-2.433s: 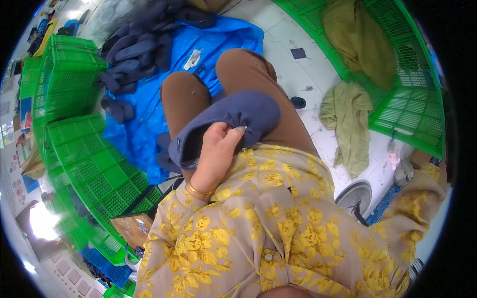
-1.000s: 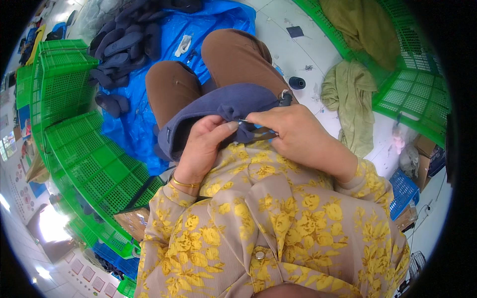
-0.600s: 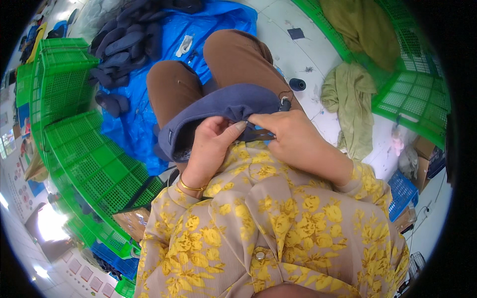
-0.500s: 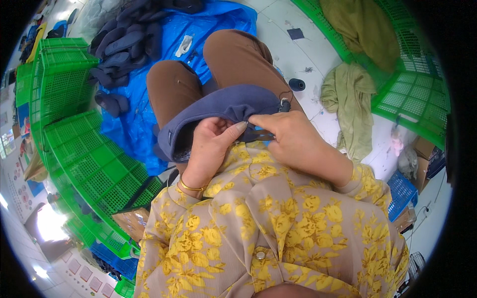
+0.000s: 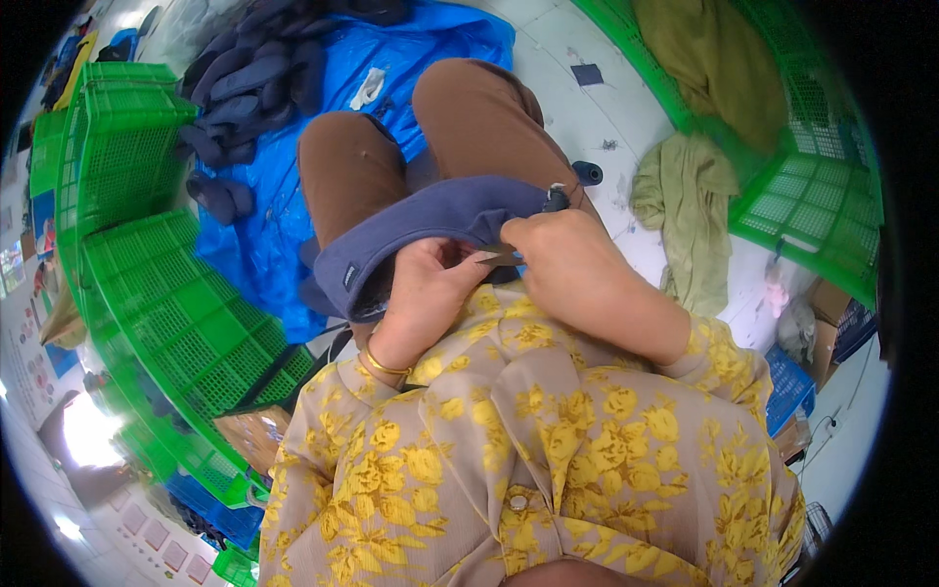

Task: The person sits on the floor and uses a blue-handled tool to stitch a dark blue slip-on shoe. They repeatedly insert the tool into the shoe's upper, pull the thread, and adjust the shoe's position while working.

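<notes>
A navy fabric slipper [image 5: 430, 212] lies across my lap, its opening toward me and a small label on its left side. My left hand [image 5: 427, 293] reaches into the opening, with its thumb and fingers pinched on the edge. Close beside the thumb, my right hand [image 5: 577, 264] is closed around small scissors [image 5: 504, 257], whose grey blades point left toward the left thumb. A small dark object [image 5: 556, 200] with a pale tip sticks up beyond the right knuckles; its kind is unclear. The fingertips inside the slipper are hidden.
Several navy slippers [image 5: 256, 83] are piled on a blue sheet [image 5: 259, 264] at the far left. Green crates [image 5: 161, 303] line the left side, and another green crate [image 5: 807, 196] stands right. A dark thread spool [image 5: 587, 173] and olive cloth [image 5: 690, 196] lie on the floor.
The slipper has turned slightly, showing its label more fully. The scissors' blades have swung toward my left thumb, and my right index finger has drawn back from it.
</notes>
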The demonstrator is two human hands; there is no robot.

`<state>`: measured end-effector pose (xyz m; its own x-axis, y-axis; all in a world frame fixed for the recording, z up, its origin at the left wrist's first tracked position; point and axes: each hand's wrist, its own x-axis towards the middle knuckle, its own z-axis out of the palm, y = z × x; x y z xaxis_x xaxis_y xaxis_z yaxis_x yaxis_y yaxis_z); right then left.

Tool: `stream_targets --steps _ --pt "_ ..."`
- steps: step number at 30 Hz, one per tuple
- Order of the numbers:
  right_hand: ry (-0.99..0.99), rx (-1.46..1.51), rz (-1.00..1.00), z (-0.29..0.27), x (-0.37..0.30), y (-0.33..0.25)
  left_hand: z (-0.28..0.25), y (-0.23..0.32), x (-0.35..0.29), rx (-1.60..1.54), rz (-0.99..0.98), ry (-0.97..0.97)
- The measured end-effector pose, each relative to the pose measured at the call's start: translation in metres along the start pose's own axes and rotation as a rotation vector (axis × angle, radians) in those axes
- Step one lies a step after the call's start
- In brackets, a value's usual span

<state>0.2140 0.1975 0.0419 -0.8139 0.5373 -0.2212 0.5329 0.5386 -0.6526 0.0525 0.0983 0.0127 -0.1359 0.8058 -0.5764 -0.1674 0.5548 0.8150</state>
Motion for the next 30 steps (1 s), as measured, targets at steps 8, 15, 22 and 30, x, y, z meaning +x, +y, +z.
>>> stream_targets --steps 8,15,22,30 --pt "0.004 0.258 -0.044 -0.018 0.001 0.025 -0.001 0.017 0.000 -0.355 -0.064 -0.054" --pt "-0.085 0.327 -0.016 -0.024 0.007 0.031 -0.009 0.024 0.005 -0.227 -0.132 -0.164" --pt "-0.092 0.302 -0.121 -0.030 0.012 0.039 -0.011 0.021 0.011 -0.247 -0.148 -0.229" --pt "-0.193 0.356 -0.021 -0.031 0.018 0.036 -0.012 0.018 0.015 -0.279 -0.193 -0.258"
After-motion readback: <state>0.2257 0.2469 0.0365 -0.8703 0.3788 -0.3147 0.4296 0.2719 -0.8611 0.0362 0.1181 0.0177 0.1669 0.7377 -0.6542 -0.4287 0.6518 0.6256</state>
